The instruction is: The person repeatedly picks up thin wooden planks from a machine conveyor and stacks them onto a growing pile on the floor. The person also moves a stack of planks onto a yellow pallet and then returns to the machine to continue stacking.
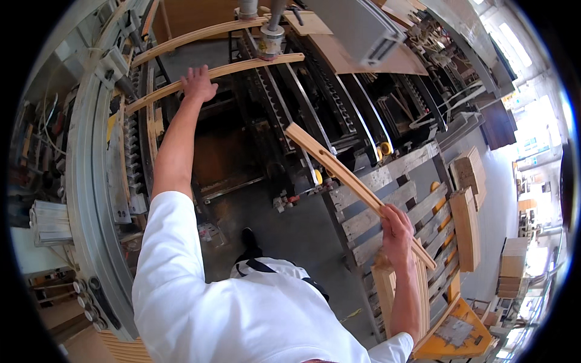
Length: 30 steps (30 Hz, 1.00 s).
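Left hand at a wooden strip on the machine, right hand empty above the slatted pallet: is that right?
Not quite: the right hand isn't empty. The head view shows it gripping a long wooden strip above the slatted pallet; the rest stands.

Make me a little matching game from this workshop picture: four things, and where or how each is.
1. Straight grooved pale wooden strip
2. Nearer pale curved wooden strip
3. Weathered grey wooden pallet
4. Flat, roughly triangular panel

A. Beneath the left hand's fingers
B. Yellow-orange, lower right
C. In the right hand's fingers
D. Slatted, on the person's right

Pairs: 1-C, 2-A, 3-D, 4-B
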Motion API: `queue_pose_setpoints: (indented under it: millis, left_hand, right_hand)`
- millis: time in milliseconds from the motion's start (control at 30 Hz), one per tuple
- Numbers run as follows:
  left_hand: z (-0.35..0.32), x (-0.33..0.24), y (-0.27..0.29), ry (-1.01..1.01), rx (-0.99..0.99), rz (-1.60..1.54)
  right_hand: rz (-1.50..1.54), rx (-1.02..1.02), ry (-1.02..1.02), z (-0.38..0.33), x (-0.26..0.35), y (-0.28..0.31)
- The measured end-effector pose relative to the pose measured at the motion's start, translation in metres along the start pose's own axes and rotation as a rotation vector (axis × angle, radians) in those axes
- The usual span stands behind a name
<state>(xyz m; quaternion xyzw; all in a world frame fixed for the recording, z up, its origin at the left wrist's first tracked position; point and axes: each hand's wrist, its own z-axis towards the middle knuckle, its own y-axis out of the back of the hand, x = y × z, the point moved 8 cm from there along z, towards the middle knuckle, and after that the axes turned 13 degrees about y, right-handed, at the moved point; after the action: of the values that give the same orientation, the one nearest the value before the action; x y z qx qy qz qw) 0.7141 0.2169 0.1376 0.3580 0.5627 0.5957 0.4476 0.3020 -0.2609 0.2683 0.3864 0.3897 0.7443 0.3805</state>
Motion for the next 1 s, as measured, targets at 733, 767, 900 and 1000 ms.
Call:
queue_pose_setpoints:
  millis: [733, 767, 900, 1000]
  left_hand:
    - [-0.409, 0.048, 0.048, 0.079, 0.569, -0.581]
    - [-0.419, 0.058, 0.051, 0.135, 0.562, -0.560]
    - [-0.455, 0.096, 0.077, 0.334, 0.514, -0.598]
    - [-0.487, 0.120, 0.087, 0.477, 0.443, -0.636]
  right_hand:
    - [0.245, 0.155, 0.791, 0.410, 0.144, -0.370]
    - [0.177, 0.204, 0.761, 0.420, 0.149, -0.376]
    - [0.006, 0.089, 0.760, 0.465, 0.135, -0.401]
    - [0.020, 0.030, 0.830, 0.467, 0.140, -0.400]
